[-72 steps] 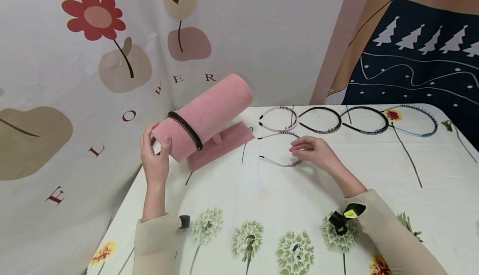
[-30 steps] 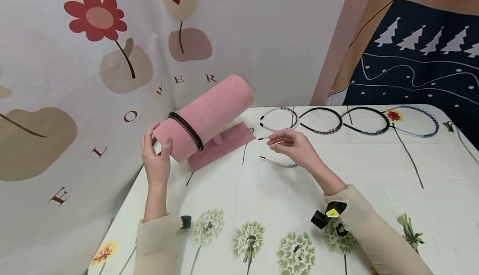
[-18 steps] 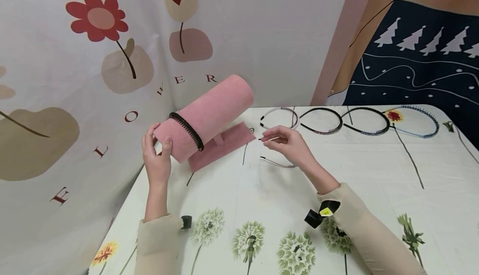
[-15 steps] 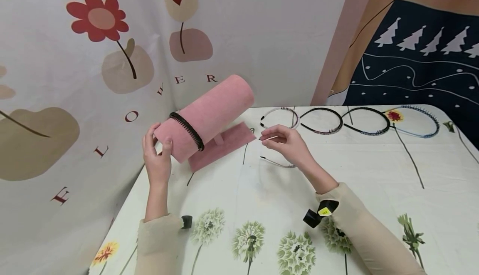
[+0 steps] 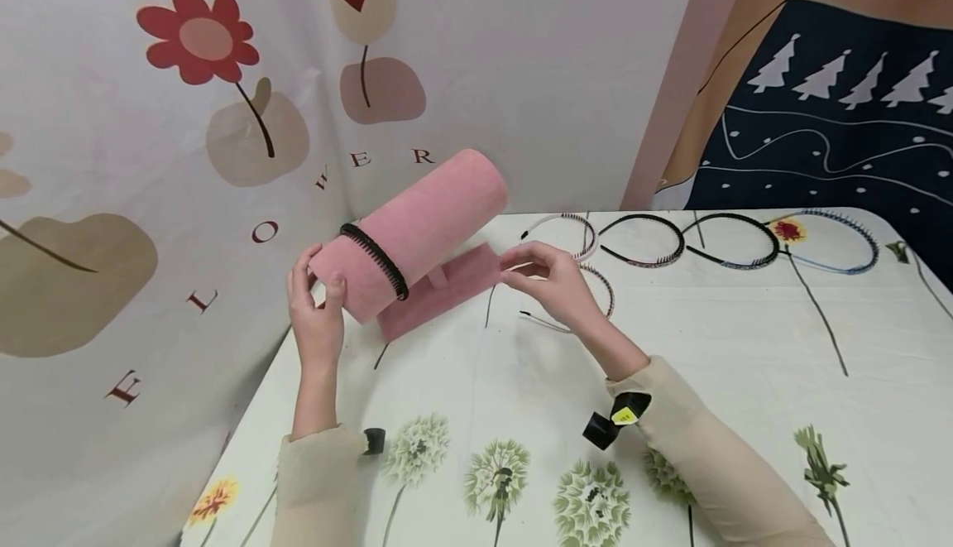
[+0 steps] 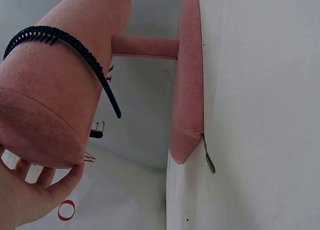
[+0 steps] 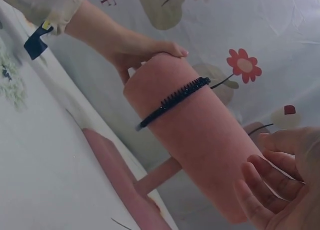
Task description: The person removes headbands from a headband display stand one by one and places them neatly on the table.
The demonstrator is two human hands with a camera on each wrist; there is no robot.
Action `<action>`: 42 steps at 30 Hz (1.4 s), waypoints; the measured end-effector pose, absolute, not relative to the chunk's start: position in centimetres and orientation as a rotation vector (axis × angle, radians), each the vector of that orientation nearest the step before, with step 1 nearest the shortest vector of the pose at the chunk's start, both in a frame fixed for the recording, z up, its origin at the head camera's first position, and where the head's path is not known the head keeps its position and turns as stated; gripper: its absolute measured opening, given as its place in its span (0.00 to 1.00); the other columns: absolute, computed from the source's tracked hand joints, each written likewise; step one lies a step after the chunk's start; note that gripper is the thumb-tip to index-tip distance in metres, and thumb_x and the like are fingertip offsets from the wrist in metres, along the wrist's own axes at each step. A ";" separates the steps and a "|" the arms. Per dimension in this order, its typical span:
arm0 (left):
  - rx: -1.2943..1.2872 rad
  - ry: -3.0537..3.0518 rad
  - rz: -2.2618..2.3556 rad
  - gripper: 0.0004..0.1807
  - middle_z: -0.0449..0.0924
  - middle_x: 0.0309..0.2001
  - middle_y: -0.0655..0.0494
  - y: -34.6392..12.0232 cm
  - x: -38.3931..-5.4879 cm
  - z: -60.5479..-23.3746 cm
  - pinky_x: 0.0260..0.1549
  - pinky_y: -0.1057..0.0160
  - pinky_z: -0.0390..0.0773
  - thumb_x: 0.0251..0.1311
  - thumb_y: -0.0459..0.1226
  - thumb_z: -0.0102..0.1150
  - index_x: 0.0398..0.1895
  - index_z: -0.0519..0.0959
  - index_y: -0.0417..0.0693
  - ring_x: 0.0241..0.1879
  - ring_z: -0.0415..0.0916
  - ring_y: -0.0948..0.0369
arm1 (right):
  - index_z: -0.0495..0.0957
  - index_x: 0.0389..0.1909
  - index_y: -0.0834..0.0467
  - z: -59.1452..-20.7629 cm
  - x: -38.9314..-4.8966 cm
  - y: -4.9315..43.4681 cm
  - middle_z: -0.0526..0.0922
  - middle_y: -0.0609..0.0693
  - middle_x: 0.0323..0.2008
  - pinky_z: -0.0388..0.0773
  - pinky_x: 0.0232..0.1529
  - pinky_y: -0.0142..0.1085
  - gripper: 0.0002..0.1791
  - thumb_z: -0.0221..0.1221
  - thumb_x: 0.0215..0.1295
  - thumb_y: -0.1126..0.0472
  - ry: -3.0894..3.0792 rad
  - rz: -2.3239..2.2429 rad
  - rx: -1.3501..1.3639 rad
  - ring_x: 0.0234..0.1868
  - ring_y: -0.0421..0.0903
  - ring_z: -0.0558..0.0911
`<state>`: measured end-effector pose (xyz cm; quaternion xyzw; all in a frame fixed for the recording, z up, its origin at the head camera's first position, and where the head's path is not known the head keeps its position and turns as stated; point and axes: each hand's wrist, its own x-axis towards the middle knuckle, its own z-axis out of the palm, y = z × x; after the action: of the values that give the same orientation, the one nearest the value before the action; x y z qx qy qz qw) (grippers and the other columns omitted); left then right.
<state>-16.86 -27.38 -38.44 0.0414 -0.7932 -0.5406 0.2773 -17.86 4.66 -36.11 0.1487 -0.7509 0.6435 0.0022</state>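
A pink padded headband stand point(image 5: 432, 212) has a thick roll above a flat base point(image 5: 428, 303). My left hand point(image 5: 318, 323) grips the roll's near left end, thumb on one side and fingers on the other. Round the roll, close to that hand, sits a black toothed headband point(image 5: 380, 261). My right hand point(image 5: 558, 286) hovers by the base's right end, its fingers loosely bent and holding nothing in the right wrist view; whether the fingertips touch the base cannot be told. Below it lies a thin toothed headband point(image 5: 612, 295), partly covered by the hand.
Along the table's back edge lie a white-and-pink headband point(image 5: 596, 241), two black headbands point(image 5: 682, 242) with coloured parts, and a blue headband point(image 5: 873, 253). A flower-printed cloth covers the table point(image 5: 476, 390). A printed curtain point(image 5: 521, 75) hangs behind it.
My right hand has moved left from the thin headband's curved end to beside the stand's base, uncovering that curve. My left hand still grips the roll.
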 end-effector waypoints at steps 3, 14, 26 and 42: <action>0.114 -2.126 -1.449 0.29 0.63 0.67 0.65 -27.4 -16.9 -38.5 0.44 0.70 0.71 0.66 0.48 0.52 0.71 0.67 0.67 0.66 0.63 0.61 | 0.81 0.49 0.64 -35.9 -18.1 3.9 0.85 0.59 0.48 0.81 0.46 0.32 0.14 0.64 0.63 0.65 -2.329 2.019 0.494 0.46 0.47 0.86; 0.123 -2.120 -1.456 0.29 0.63 0.67 0.65 -27.4 -17.0 -38.5 0.45 0.69 0.72 0.65 0.49 0.52 0.71 0.67 0.69 0.67 0.63 0.59 | 0.82 0.46 0.63 -35.0 -18.9 0.3 0.86 0.58 0.46 0.81 0.48 0.35 0.11 0.65 0.63 0.65 -2.263 2.020 0.618 0.46 0.50 0.86; 0.091 -2.092 -1.428 0.29 0.64 0.63 0.70 -27.3 -17.1 -38.8 0.43 0.72 0.70 0.66 0.47 0.52 0.71 0.67 0.66 0.65 0.64 0.61 | 0.81 0.48 0.62 -33.8 -19.3 -5.3 0.86 0.58 0.45 0.83 0.46 0.32 0.13 0.65 0.63 0.64 -2.219 2.087 0.703 0.46 0.49 0.87; 0.090 -2.072 -1.424 0.28 0.66 0.63 0.61 -26.4 -16.4 -37.9 0.44 0.72 0.70 0.66 0.47 0.51 0.70 0.69 0.61 0.66 0.65 0.52 | 0.82 0.49 0.59 -33.3 -19.6 -9.8 0.86 0.51 0.38 0.76 0.37 0.19 0.16 0.69 0.60 0.61 -2.325 1.630 0.670 0.36 0.40 0.84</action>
<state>-16.41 -26.44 -37.90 0.0340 -0.7837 -0.5386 0.3076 -19.64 -9.78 -33.27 0.2281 -0.7920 0.5551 0.1118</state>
